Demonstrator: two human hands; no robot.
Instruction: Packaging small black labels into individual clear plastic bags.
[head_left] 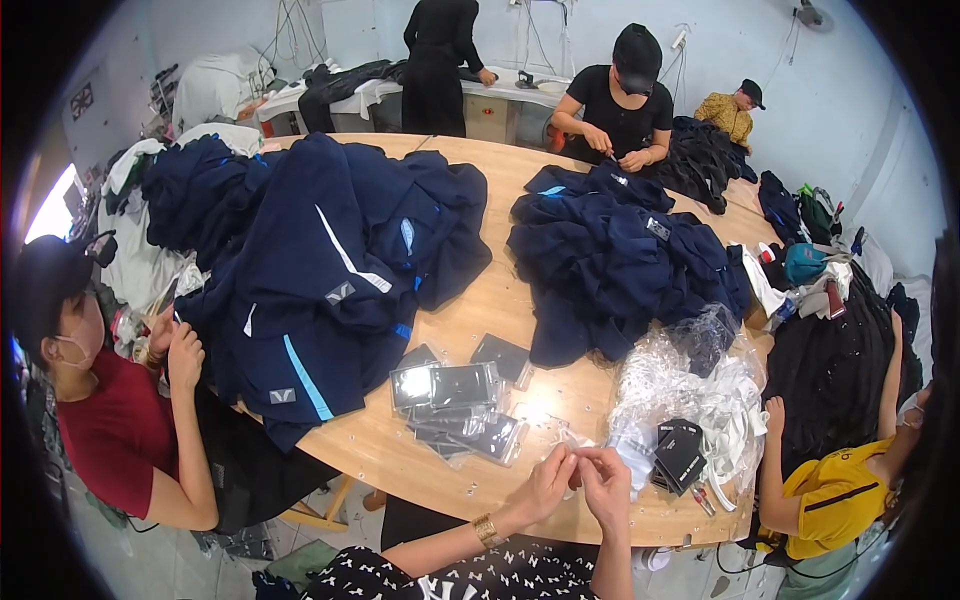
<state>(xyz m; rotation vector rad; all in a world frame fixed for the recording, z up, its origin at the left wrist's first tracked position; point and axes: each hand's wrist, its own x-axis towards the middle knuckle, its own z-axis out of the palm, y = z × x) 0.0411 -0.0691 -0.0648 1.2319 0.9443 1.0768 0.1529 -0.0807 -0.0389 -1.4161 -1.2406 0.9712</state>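
Both my hands meet over the near edge of the wooden table (555, 395). My left hand (545, 484) pinches with thumb and fingers, a gold-coloured bracelet at its wrist. Pressed close beside it, my right hand (606, 482) is also closed in a pinch. Something small and pale, perhaps clear plastic, shows at the fingertips; its kind cannot be made out. Just beyond, to the left, lie several dark flat pieces in clear plastic bags (450, 386). Right of my hands are black printed tags (678, 455), a small pair of thread snips (703, 499) and crumpled clear plastic (660, 365) with white strips.
Large heaps of navy garments (300, 240) and more navy garments (615, 255) cover the table's left and far right. People work around it: one in red (125, 430), one in yellow (845, 490), one in black (620, 110). Black fabric (835, 370) lies at right.
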